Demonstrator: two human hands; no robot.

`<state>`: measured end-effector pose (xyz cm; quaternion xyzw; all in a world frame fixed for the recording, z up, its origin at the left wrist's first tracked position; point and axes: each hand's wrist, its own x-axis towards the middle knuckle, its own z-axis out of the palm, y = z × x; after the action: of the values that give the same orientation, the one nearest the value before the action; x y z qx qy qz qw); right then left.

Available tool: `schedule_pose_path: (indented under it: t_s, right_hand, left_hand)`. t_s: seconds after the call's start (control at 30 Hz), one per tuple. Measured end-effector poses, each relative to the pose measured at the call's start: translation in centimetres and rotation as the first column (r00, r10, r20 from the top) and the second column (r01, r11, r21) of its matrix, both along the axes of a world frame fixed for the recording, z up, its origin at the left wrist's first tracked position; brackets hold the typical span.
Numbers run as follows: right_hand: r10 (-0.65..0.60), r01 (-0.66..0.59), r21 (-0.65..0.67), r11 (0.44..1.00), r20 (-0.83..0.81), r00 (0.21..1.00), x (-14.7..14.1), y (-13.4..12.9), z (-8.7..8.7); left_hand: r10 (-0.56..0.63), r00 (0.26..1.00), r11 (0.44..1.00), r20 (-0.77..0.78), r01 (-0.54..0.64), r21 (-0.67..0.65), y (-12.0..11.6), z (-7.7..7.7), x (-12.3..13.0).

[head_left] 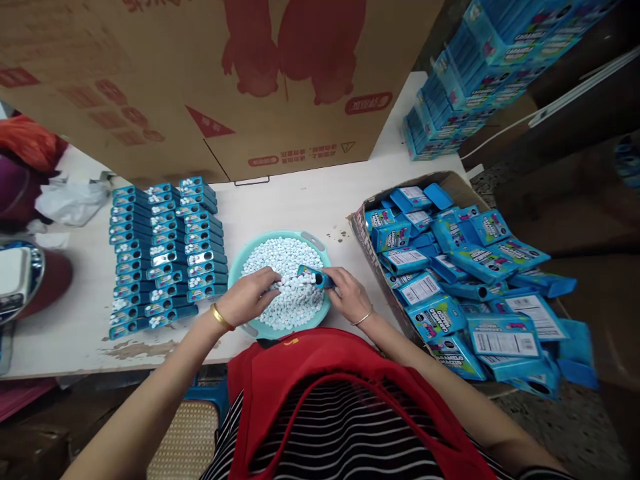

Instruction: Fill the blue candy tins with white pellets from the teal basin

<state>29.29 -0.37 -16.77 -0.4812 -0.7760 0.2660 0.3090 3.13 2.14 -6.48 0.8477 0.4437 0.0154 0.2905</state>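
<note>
A turquoise basin (239,265) full of small white candies (295,308) stands on the table close to my body. My right hand (349,293) grips a small blue candy box (320,279) over the right side of the basin, with white candies at its open end. Over the left side of the basin is my left hand (253,293), its fingers curled together at the candies; what they pinch is partly hidden. To the left stand three columns of blue boxes (167,257), packed side by side, many with white candies showing at their openings.
On the right, a cardboard carton (373,257) holds a heap of blue boxes. Stacked packs of blue boxes (450,100) rise behind it. A large printed carton (175,87) walls off the back. A plastic bag (73,200) and a dark red bucket (53,280) are far left.
</note>
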Motion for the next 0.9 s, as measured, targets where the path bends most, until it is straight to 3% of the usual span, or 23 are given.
schedule_pose_path:
  t_s: [0.2, 0.33, 0.4, 0.5, 0.63, 0.7, 0.77, 0.83, 0.9]
  right_hand:
    - [0.056, -0.056, 0.042, 0.998, -0.015, 0.998, -1.3, -0.1, -0.5]
    - [0.063, -0.061, 0.032, 0.998, -0.053, 0.997, -1.4, -0.2, -0.7]
    - [0.045, -0.043, 0.018, 0.999, -0.077, 0.996, -1.2, -0.2, -0.7]
    - [-0.003, 0.003, 0.000, 1.000, -0.111, 0.994, -0.6, -0.1, -0.7]
    - [-0.075, 0.072, -0.026, 0.997, -0.142, 0.987, 0.7, -0.1, -0.6]
    - [-0.099, 0.095, -0.035, 0.995, -0.136, 0.986, 1.3, -0.2, -0.5]
    - [-0.114, 0.111, -0.035, 0.993, -0.129, 0.985, 1.7, -0.3, -0.6]
    - [-0.132, 0.129, -0.031, 0.991, -0.128, 0.983, 2.0, -0.4, -0.6]
    - [-0.155, 0.152, -0.032, 0.988, -0.127, 0.980, 2.1, -0.5, -0.7]
  left_hand:
    - [0.015, 0.917, 0.990, -0.399, 0.042, 0.134, -0.7, 4.2, 4.6]
    - [-0.022, 0.890, 0.970, -0.456, 0.128, 0.205, -1.3, 6.3, 6.2]
    - [-0.016, 0.884, 0.970, -0.467, 0.128, 0.209, -0.7, 6.1, 5.0]
    - [0.070, 0.874, 0.980, -0.480, 0.030, 0.197, 1.0, 2.5, 1.0]
    - [0.189, 0.881, 0.980, -0.433, -0.197, 0.026, 2.7, -6.4, -3.3]
    - [0.182, 0.909, 0.977, -0.374, -0.209, -0.032, 2.7, -10.6, -3.0]
    - [0.168, 0.937, 0.979, -0.306, -0.196, -0.062, 2.4, -13.7, -1.2]
    - [0.164, 0.958, 0.978, -0.234, -0.189, -0.089, 2.0, -15.5, 0.9]
    - [0.164, 0.972, 0.976, -0.165, -0.184, -0.114, 1.5, -16.3, 2.4]
